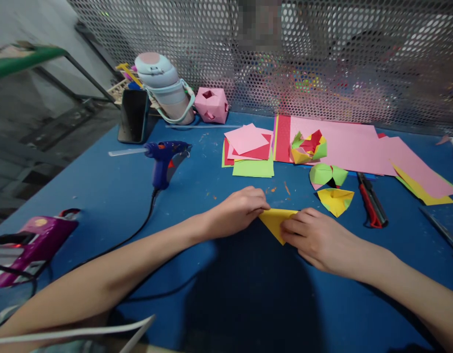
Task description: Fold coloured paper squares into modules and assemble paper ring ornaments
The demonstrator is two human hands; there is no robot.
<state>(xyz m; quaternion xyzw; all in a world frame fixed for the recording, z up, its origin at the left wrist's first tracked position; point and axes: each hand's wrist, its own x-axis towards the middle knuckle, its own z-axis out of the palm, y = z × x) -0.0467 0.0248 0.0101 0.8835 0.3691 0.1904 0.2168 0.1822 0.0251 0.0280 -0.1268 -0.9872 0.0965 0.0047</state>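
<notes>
A folded yellow paper triangle (276,220) lies on the blue table (101,191) between my hands. My left hand (237,212) has its fingers curled and pinches the triangle's left corner. My right hand (314,238) presses its closed fingers on the triangle's right side, covering part of it. Folded pieces lie just beyond: a yellow-green one (335,200), a green-pink one (324,174) and a multicoloured folded shape (309,147).
A stack of coloured paper squares (250,152) and large pink sheets (359,144) lie at the back. A red-black cutter (371,201) is to the right, a blue glue gun (163,159) to the left, with a phone (133,116), a bottle (165,86), a pink paper cube (211,104). A perforated screen stands behind.
</notes>
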